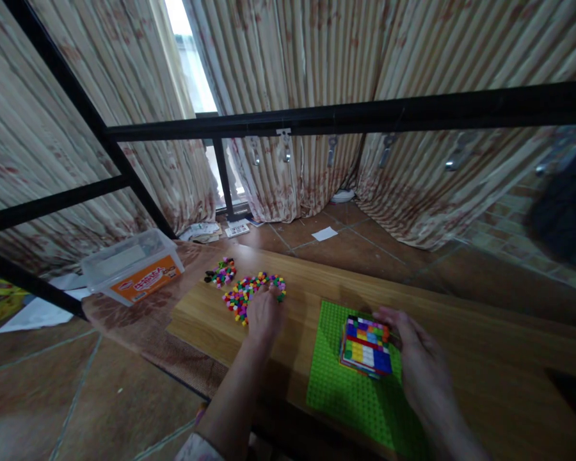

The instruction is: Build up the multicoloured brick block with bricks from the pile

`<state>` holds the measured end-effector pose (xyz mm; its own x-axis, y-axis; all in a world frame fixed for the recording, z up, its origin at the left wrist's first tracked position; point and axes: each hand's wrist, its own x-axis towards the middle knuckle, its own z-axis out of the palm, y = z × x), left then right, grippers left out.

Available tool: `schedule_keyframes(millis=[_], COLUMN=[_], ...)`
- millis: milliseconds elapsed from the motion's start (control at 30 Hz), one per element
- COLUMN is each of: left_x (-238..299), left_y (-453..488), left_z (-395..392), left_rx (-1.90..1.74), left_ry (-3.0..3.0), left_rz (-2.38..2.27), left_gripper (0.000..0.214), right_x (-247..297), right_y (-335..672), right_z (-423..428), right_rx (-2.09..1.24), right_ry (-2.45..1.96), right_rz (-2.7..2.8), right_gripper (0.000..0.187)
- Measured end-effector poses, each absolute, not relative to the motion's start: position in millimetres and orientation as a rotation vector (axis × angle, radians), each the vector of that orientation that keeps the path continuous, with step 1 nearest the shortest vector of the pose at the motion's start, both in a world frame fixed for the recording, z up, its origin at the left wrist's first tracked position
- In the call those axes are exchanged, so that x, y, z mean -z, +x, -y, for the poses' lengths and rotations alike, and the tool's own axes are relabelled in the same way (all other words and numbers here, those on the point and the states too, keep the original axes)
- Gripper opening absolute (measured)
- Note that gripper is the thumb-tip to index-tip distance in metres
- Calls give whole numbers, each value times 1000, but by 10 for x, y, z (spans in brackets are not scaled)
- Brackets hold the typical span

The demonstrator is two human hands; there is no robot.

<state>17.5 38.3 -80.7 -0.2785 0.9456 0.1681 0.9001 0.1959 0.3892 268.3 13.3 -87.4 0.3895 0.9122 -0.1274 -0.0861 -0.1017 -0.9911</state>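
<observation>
A wooden tabletop (297, 330) bears a green baseplate (326, 365). The right hand (415, 349) is at the right edge of the brick block (366, 346) on this baseplate; the left hand (265, 314) dips into loose bricks (240, 296) — whether either grips anything, I cannot tell.

Some small bricks (240, 294) hidden beneath the blurred left hand (264, 315) — right forearm (454, 428) cut off below.
</observation>
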Motion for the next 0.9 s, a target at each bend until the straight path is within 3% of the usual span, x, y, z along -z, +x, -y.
schedule_keyframes(millis=[500, 633, 767, 900], left_x=[828, 780, 654, 521], left_y=[151, 159, 260, 491], left_z=[-402, -372, -288, -180], left_rx=[-478, -689, -1140, -1266], left_ry=[1949, 1951, 1628, 1217], left_rz=[-2366, -2257, -1781, -1100], left_gripper=[20, 18, 7, 18], right_x=[900, 902, 794, 637], right_y=[2655, 2670, 2688, 2653], right_z=[-148, -160, -137, -51], right_rx=[-1040, -989, -858, -694], right_ry=[-1389, -1376, -1346, -1263], right_rz=[762, 759, 832, 1069], right_gripper=[45, 43, 38, 26])
